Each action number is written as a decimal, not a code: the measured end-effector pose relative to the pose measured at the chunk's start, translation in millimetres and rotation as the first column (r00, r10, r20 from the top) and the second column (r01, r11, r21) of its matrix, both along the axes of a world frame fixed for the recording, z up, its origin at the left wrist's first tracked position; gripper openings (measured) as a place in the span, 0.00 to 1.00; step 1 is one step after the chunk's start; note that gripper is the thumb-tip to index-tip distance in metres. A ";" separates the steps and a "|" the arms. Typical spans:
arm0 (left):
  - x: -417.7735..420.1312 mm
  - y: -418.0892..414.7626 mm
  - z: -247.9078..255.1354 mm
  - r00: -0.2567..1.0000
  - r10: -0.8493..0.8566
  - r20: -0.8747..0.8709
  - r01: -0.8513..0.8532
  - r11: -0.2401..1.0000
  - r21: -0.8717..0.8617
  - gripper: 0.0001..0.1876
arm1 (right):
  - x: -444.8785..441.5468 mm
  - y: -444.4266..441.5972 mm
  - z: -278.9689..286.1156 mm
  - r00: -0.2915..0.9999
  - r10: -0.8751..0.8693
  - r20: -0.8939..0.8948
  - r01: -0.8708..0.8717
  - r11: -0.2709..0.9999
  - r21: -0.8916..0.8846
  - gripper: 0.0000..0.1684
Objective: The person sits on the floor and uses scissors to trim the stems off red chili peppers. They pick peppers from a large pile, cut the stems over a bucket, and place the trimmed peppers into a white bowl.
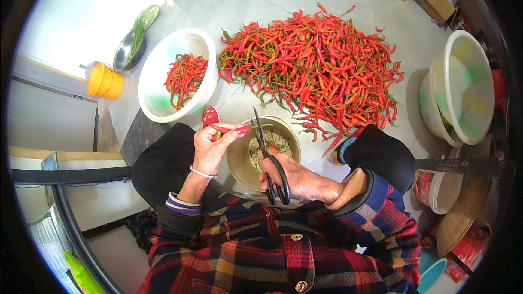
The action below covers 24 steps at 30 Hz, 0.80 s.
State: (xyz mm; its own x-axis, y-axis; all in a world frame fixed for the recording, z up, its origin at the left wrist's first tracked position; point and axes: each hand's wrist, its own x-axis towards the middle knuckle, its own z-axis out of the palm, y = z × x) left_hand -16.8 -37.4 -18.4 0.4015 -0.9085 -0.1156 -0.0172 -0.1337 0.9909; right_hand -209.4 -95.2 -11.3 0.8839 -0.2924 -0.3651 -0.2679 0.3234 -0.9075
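My left hand (212,147) pinches red chili peppers (237,130), one with its green stem pointing right. Black-handled scissors (279,171) are in my right hand (292,173), their blades apart around that stem. Below both hands stands a round bucket (235,159), with cut green stems (267,143) and a bit of red on its bottom. Beyond it a large heap of red chilies (314,65), many with green stems, spreads over the floor. To the left of the heap, a white plastic basin (153,73) holds a smaller pile of chilies (186,79).
A yellow bucket (105,81) and a metal bowl (130,55) with greens stand at the far left. White basins (470,85) are stacked on the right, above a white tub (437,192). A cardboard box (434,0) lies at the upper right. My knees flank the bucket.
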 end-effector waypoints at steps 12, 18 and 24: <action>-13.6 9.2 -8.8 0.993 0.083 0.088 -0.092 0.990 0.104 0.08 | -3.8 7.2 -9.6 0.995 -0.100 -0.009 0.100 0.993 0.061 0.16; -12.2 10.4 -24.6 0.999 0.049 0.023 -0.049 0.999 0.010 0.10 | -3.4 13.9 -19.1 0.990 -0.137 -0.012 0.138 0.987 0.080 0.15; -8.2 11.7 -28.7 0.968 0.160 -0.194 -0.145 0.985 0.091 0.17 | -2.6 12.5 -6.8 0.980 -0.160 -0.122 0.158 0.987 -0.019 0.14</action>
